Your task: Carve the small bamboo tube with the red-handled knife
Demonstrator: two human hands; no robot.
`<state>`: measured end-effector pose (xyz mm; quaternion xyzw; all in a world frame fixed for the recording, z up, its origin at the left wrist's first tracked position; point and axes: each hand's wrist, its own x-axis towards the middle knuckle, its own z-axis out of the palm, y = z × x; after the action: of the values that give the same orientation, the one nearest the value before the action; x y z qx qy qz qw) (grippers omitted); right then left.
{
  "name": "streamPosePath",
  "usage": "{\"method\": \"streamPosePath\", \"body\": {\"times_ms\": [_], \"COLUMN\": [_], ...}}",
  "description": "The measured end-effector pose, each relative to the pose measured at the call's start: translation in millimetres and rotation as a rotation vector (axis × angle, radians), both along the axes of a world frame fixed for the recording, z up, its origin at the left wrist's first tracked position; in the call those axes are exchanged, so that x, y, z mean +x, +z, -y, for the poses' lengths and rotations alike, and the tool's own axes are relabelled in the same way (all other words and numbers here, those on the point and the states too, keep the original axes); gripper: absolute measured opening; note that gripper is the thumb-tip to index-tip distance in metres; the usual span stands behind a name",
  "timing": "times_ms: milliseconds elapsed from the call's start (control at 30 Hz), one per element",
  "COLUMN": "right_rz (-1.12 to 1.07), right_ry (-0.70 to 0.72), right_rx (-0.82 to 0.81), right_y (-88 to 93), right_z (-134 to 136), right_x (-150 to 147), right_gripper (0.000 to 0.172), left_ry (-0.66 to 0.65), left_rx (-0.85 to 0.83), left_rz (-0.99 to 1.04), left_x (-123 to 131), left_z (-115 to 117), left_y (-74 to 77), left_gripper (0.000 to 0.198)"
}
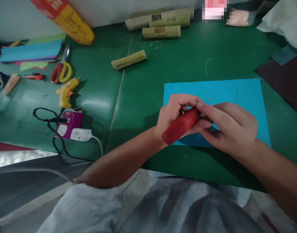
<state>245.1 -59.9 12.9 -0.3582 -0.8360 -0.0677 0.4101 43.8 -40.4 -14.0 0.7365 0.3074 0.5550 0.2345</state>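
My left hand [174, 113] is wrapped round a red handle [180, 126], maybe of a knife or craft tool, which slants down to the left. My right hand [227, 126] is closed at the handle's upper end, its fingertips pinching there; what they pinch is hidden. Both hands hover over a blue sheet of paper [245, 97] lying flat on the green table [143, 97].
Several cut bamboo pieces [129, 60] lie at the back. To the left are scissors [61, 69], a yellow glue gun [66, 91], a purple device with a white plug [72, 126] and black cable, and stacked coloured paper [32, 51]. A dark sheet [284, 81] lies at right.
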Motion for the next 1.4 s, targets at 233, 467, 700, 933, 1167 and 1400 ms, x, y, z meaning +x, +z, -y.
{"method": "streamPosePath", "body": {"times_ms": [233,467,700,933,1167,1400], "right_rz": [0.028,-0.187,-0.818,-0.775,-0.735,-0.867], "right_ry": [-0.066,-0.090,-0.142,-0.253,-0.303,-0.272], "right_rx": [0.090,-0.064,-0.482,-0.606,-0.610,-0.830], "right_y": [-4.0,7.5,-4.3,-1.3,16.0,19.1], "right_z": [-1.9,-14.4,-27.6,-22.8,-15.7,-10.6], "right_x": [5.2,19.7,23.6,20.8,14.2,11.7], "right_gripper": [0.026,0.029,0.019,0.025,0.022,0.026], "left_ry": [0.020,-0.081,-0.090,-0.097,-0.017,-0.105], "left_rx": [-0.055,-0.009,-0.068,-0.071,0.010,-0.068], "left_rz": [-0.061,-0.213,-0.798,-0.841,-0.770,-0.856], "left_x": [-3.4,-15.3,-32.2,-29.3,-25.0,-24.0], "left_z": [-0.6,-12.4,-23.5,-22.1,-11.4,-14.9], "left_y": [3.6,-1.8,17.2,14.7,20.1,18.8], "left_gripper": [0.053,0.063,0.035,0.024,0.012,0.021]}}
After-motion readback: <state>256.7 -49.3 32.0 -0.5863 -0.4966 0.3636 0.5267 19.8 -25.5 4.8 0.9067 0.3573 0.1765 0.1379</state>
